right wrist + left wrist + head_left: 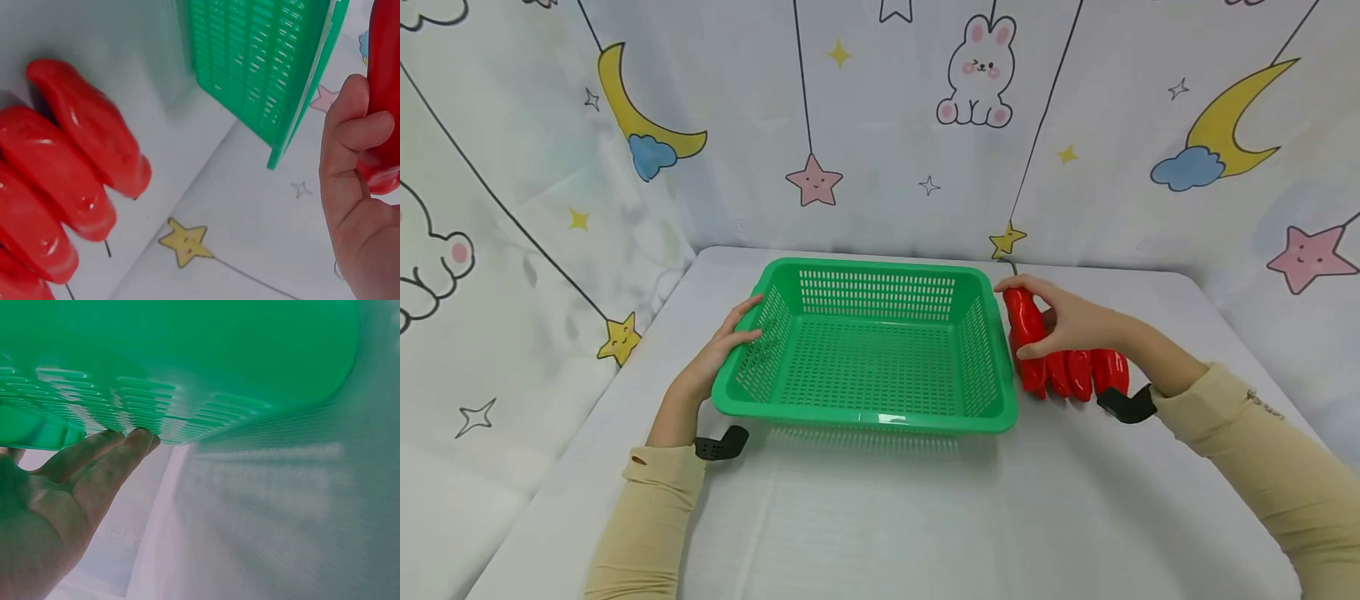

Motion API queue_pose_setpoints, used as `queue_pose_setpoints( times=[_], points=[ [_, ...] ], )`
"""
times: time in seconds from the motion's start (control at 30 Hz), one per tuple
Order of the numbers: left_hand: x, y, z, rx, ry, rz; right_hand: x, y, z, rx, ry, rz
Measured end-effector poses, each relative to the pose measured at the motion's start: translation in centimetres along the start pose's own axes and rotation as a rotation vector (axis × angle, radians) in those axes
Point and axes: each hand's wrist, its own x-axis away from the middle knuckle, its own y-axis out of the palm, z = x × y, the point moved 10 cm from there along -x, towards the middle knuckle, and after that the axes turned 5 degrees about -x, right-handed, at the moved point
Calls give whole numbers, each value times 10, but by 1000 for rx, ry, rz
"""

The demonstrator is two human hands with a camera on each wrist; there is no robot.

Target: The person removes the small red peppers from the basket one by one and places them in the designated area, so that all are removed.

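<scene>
A green plastic basket point(865, 422) with slotted walls stands on the white table. My left hand point(724, 350) holds its left rim, with finger and thumb tips over the edge. In the left wrist view, other fingers point(109, 456) of that hand lie against the outside of the slotted wall. Just beyond the basket's right side, my right hand point(1067, 321) grips a glossy red pepper point(1025, 321), its dark stem pointing away from me. The right wrist view shows this pepper point(382, 69) lifted off the table, fingers curled round it.
Several more red peppers point(1079, 373) lie side by side on the table, under and beside my right hand. Behind the table point(865, 533) hangs a pale cloth point(880, 108) printed with moons, stars and rabbits. Inside the basket only its green slotted floor shows.
</scene>
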Motion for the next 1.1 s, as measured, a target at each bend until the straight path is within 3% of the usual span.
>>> queue_pose_setpoints(
  times=[0.57,1.1],
  points=[
    [0,0,-1,16,-14,0,35,-38,21,64,5,98],
    [0,0,0,6,-9,6,67,-71,43,154,65,168]
  ],
)
